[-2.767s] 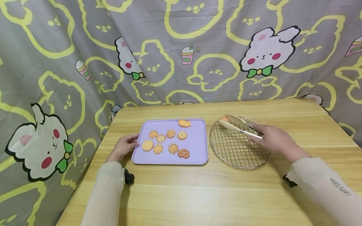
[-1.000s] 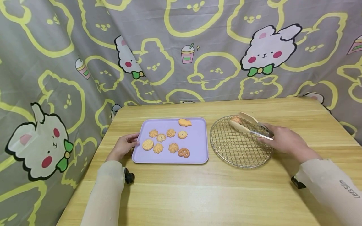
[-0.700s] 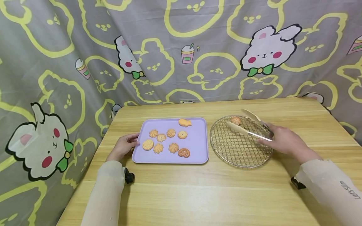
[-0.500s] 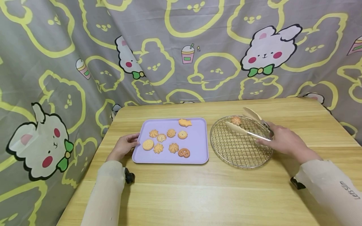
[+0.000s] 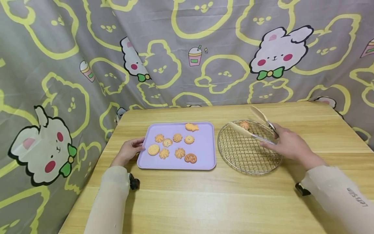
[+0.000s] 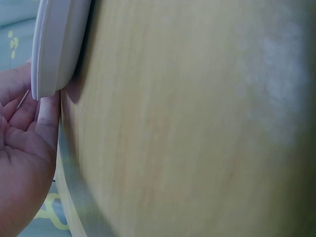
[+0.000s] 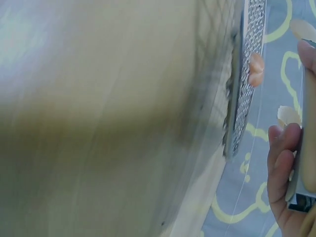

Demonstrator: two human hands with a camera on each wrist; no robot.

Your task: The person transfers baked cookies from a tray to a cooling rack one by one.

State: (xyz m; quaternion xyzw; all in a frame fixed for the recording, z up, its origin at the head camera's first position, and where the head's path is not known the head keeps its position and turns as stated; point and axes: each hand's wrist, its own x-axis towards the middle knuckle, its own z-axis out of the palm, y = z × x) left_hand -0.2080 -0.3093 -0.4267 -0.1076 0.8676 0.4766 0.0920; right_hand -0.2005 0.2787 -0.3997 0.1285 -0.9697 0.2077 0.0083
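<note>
My left hand (image 5: 127, 152) grips the left edge of a lavender tray (image 5: 205, 141); in the left wrist view the thumb and fingers (image 6: 47, 118) meet at its rim. Several cookies lie on the tray, among them a round one (image 5: 153, 149), a pretzel-shaped one (image 5: 190, 158) and a fish-shaped one (image 5: 191, 127). My right hand (image 5: 292, 146) holds tongs (image 5: 241, 130) above a round wire rack (image 5: 248, 157), their tips spread wide with nothing between them. A flower-shaped cookie (image 5: 244, 125) rests at the rack's far edge, behind the nearer tong arm.
Tray and rack stand side by side on a wooden table (image 5: 187, 198). A grey patterned curtain (image 5: 175, 29) hangs behind it and along the left side. Both wrists carry black camera mounts (image 5: 134, 182).
The tongs carried the flower-shaped cookie rightward over the rack, then spread and let go of it there. Since then they have opened wider and shifted slightly left and up. The left hand stays.
</note>
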